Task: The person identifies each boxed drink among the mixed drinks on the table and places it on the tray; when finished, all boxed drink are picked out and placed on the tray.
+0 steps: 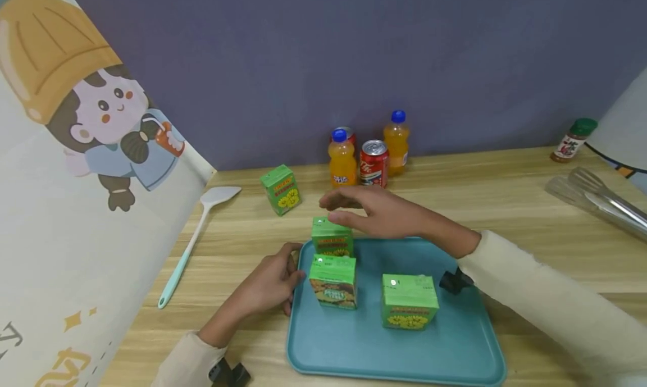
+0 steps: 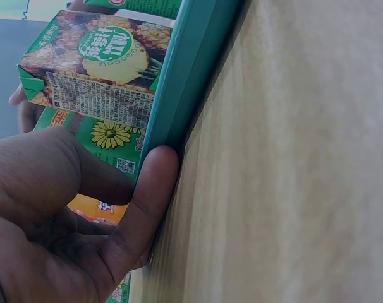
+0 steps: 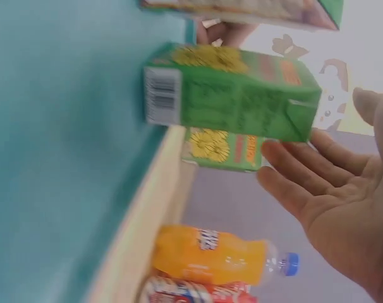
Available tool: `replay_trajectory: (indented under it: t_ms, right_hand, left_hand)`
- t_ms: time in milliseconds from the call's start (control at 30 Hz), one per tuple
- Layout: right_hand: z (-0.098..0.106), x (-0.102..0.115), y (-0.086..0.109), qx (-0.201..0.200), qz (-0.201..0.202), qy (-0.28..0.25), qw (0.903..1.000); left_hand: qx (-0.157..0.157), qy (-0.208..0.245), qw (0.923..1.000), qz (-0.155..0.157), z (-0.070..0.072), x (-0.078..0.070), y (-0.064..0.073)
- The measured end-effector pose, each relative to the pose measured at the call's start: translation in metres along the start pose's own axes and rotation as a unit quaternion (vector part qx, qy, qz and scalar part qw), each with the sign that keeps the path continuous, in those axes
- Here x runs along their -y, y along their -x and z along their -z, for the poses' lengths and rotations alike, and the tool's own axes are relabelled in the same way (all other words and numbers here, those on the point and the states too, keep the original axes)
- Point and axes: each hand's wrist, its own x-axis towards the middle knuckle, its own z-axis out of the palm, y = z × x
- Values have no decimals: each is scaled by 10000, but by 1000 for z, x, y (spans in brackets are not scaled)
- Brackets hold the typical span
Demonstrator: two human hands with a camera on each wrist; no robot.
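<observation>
My left hand [image 1: 273, 280] holds the left rim of a blue-green tray [image 1: 374, 353], with a finger and thumb pinching its edge in the left wrist view. Over the tray's back edge hovers my right hand [image 1: 376, 213], fingers loosely extended and nothing held. Just under it stands a green drink carton [image 1: 332, 238] at the tray's back left corner; in the right wrist view the fingertips are close to this carton [image 3: 242, 101], and contact is hard to tell. A pineapple drink carton [image 1: 333, 283] stands in front of it, and another green carton [image 1: 409, 303] sits right of centre.
Another green carton [image 1: 281, 189] stands on the table behind the tray. Orange drink bottles [image 1: 343, 165] and red cans [image 1: 374, 165] stand near the back wall. A spatula [image 1: 194, 238] lies to the left; metal utensils [image 1: 601, 199] and a green-capped jar [image 1: 571, 142] are on the right.
</observation>
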Motion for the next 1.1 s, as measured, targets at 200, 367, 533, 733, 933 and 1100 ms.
replay_trajectory:
  t_ms: [200, 367, 533, 733, 933, 1100]
  right_hand:
    - [15, 2, -29, -500, 513, 348, 9968]
    - [20, -1, -58, -704, 1118, 672, 9890]
    - [23, -1, -84, -569, 1135, 1077, 9860]
    - [20, -3, -101, -149, 653, 965, 9931]
    - [12, -13, -109, 159, 228, 829, 9962]
    - [4, -25, -115, 317, 54, 732, 9968]
  left_hand:
    - [-4, 52, 10000, 7, 0, 0, 0]
    - [-8, 62, 10000, 18, 0, 1, 1]
    - [-22, -16, 10000, -34, 0, 1, 1]
    - [-36, -134, 9998, -119, 0, 0, 0]
    - [-36, -137, 9999, -81, -1, 0, 0]
    - [-66, -112, 9999, -84, -1, 0, 1]
